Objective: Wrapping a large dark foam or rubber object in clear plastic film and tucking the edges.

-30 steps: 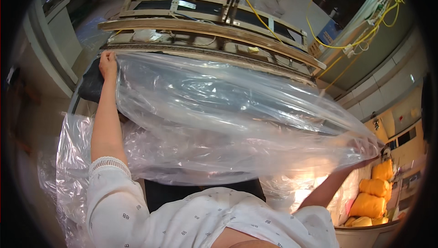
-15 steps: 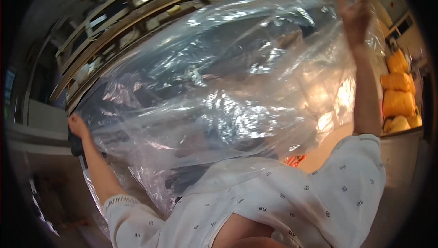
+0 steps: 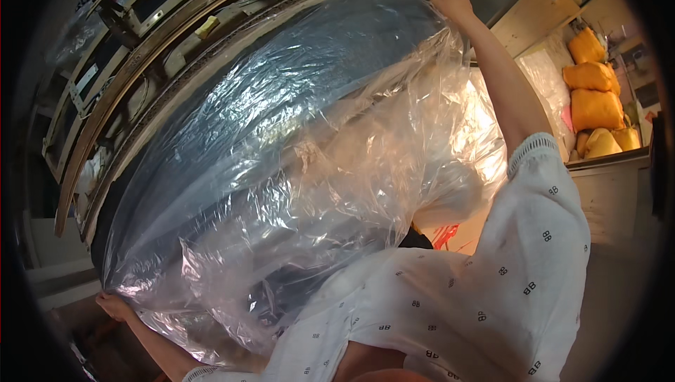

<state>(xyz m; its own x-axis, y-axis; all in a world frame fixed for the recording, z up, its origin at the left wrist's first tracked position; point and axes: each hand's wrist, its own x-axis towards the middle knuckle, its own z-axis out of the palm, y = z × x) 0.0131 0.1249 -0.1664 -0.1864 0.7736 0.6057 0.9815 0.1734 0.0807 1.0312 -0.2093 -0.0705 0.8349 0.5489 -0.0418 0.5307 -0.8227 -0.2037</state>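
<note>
A large clear plastic sheet (image 3: pixel 260 115) stretches between my two arms, wrinkled and shiny, over a dark surface that shows through it. At the lower left, my left hand (image 3: pixel 114 307) is closed on the sheet's near left corner. Out at the far right, my right hand (image 3: pixel 450 1) grips the sheet's far edge, and a bit of plastic sticks out past the fingers. The near part of the sheet hangs in loose folds close to my white patterned top.
Long curved-looking wooden rails (image 3: pixel 119 87) of a frame run along the far left side. At the right lie stacked orange bundles (image 3: pixel 596 104) near a wooden board (image 3: pixel 541 6). Something red (image 3: pixel 444 236) shows beneath the sheet's near right edge.
The view has turned. My left hand appears lower and nearer, my right hand further left, both still on the sheet. The plastic now lies smoother and tauter along its far side.
</note>
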